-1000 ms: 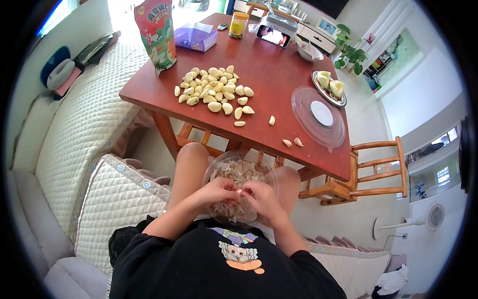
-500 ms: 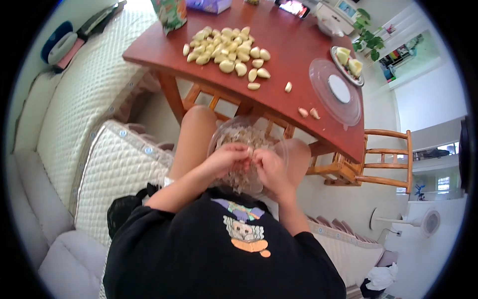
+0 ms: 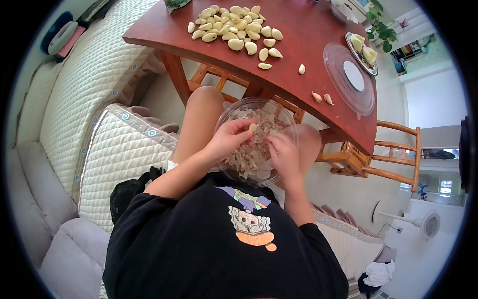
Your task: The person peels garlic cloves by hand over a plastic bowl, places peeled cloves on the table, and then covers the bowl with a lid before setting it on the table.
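Garlic clove being pinched above a bowl of skins!

Starting at the far left, a quilted cover (image 3: 94,74) is being shown spread over the seating. Next, at the back edge of the table (image 3: 308,37), only the bottom of a pouch (image 3: 175,4) is being caught by the view. A pile of peeled cloves (image 3: 231,25) is being displayed on the tabletop, a few lying just beside it.

Below, by the left hand (image 3: 229,139), the garlic clove (image 3: 253,128) is being gripped between thumb and forefinger, nearly closed around it, over the clear bowl (image 3: 239,104). Papery skins (image 3: 246,162) are being contained there, and the bowl is being framed by the thighs. To the right, the right hand (image 3: 284,152) is being held over the bowl, fingers curled inward, close to the left but apart; whether anything is being pinched there cannot be told.

On the table again, a lone peeled clove (image 3: 301,69) is being passed, then two unpeeled cloves (image 3: 322,98), side by side. Further right, a clear lid (image 3: 332,62) is being seen lying flat, with cut fruit (image 3: 369,55) being held on a patterned plate (image 3: 373,73) beside it. Finally, a wooden chair (image 3: 393,160) and a white fan (image 3: 429,225) are being picked up.
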### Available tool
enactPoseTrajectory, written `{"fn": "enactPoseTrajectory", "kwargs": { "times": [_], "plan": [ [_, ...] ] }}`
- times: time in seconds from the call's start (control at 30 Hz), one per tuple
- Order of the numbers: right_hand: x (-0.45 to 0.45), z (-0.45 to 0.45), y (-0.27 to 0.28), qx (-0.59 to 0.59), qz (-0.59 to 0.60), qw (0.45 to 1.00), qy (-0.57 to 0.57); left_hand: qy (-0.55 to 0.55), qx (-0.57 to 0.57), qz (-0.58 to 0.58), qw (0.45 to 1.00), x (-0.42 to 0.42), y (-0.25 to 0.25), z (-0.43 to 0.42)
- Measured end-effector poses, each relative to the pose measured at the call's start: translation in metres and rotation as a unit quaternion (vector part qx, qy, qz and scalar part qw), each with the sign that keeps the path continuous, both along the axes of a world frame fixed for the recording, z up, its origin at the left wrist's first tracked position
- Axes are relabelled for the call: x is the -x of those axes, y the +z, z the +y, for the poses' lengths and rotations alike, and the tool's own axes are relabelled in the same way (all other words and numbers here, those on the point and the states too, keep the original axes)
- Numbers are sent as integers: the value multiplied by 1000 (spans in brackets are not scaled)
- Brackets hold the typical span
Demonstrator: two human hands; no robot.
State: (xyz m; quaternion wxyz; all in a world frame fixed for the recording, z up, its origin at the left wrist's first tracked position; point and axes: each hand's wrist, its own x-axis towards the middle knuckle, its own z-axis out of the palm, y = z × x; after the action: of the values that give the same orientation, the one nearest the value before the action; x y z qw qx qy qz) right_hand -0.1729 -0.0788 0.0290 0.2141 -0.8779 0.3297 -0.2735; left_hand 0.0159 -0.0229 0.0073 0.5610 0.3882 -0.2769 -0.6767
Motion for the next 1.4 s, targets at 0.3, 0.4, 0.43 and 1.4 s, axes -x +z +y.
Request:
{"fn": "enactPoseTrajectory", "kwargs": {
  "times": [0.3,0.4,0.43,1.4],
  "plan": [
    [-3,-1,7,-72,18,997,-15,10,80,-167,983,7,-5,-2],
    [-5,0,7,-55,-24,998,-33,2,73,-204,976,6,3,-2],
    [-9,3,14,-87,-54,994,-42,-6,64,-206,976,6,7,-1],
    [-15,11,26,-84,-132,988,-15,-49,-82,65,993,5,2,2]
  ]
}}
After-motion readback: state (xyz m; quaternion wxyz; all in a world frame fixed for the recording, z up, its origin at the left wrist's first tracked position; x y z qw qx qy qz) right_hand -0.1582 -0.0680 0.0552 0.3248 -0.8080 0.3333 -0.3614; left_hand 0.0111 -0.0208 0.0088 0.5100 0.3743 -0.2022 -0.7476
